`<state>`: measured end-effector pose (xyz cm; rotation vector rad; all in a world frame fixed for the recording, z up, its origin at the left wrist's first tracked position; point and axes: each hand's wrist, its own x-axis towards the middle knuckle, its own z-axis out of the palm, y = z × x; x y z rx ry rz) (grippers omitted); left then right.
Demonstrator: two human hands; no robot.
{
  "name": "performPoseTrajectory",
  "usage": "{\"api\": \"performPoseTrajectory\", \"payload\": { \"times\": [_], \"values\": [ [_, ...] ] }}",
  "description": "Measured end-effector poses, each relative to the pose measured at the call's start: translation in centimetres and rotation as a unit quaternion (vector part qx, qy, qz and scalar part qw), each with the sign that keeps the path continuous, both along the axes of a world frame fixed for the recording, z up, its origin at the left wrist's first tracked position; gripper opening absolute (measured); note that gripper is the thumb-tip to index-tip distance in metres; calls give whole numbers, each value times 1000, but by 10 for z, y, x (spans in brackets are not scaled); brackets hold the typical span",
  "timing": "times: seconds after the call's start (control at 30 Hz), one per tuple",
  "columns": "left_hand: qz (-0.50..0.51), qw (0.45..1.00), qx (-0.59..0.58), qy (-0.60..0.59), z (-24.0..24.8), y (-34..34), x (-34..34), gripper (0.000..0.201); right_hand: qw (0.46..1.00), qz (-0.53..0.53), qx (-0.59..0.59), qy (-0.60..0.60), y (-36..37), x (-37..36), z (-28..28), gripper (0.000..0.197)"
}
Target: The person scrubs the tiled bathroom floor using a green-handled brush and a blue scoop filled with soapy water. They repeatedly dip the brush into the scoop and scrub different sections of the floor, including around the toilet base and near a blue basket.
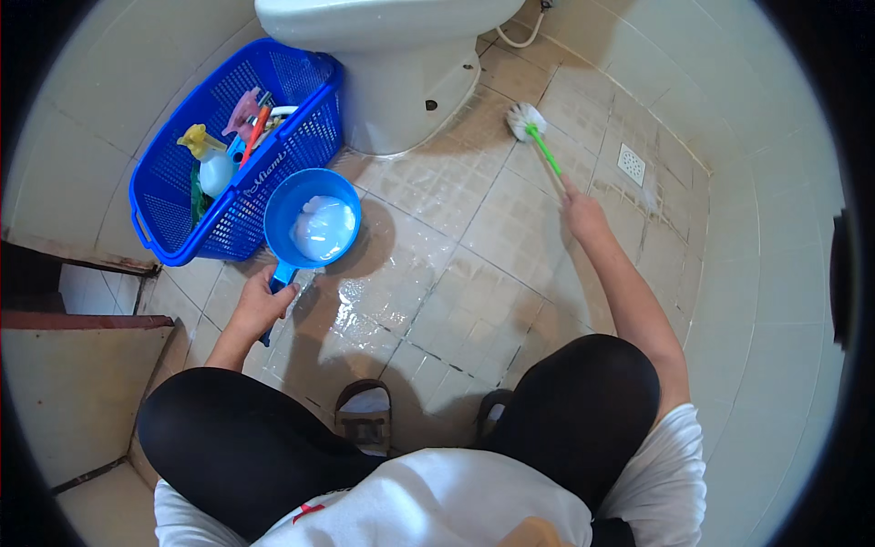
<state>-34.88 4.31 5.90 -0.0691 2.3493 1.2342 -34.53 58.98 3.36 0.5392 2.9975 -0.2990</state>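
Observation:
My left hand [258, 305] is closed round the handle of a blue water dipper [279, 205], held over the floor beside the basket. Whitish liquid shows in the bottom of the dipper. My right hand [583, 216] grips the handle of a toilet brush [544, 150], a green and pale stick with a round white bristle head. The bristles are at the tiled floor [474, 301], to the right of the toilet base; whether they press on it I cannot tell.
A white toilet [392, 109] stands ahead. Left of it, a blue plastic basket [146, 196] holds a spray bottle [216, 171] and other cleaning items. A square floor drain [631, 164] lies at right. Wet tiles shine near my feet. A door panel [82, 392] is at left.

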Motion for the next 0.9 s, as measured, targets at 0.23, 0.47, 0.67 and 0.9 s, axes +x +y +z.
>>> {"api": "performPoseTrajectory", "payload": {
  "times": [0.23, 0.47, 0.67, 0.9],
  "values": [
    [141, 961, 193, -136, -5, -5, -13, 44, 908, 401, -117, -27, -129, 66, -1, 56],
    [91, 996, -12, -2, -111, -38, 31, 56, 987, 152, -43, -33, -51, 64, 15, 51],
    [-169, 922, -345, -44, -41, 18, 46, 115, 933, 327, -47, -143, -122, 85, 46, 47],
    [-188, 924, -331, -47, -64, 17, 43, 122, 995, 98, 1, -34, -42, 40, 24, 49]
  ]
}}
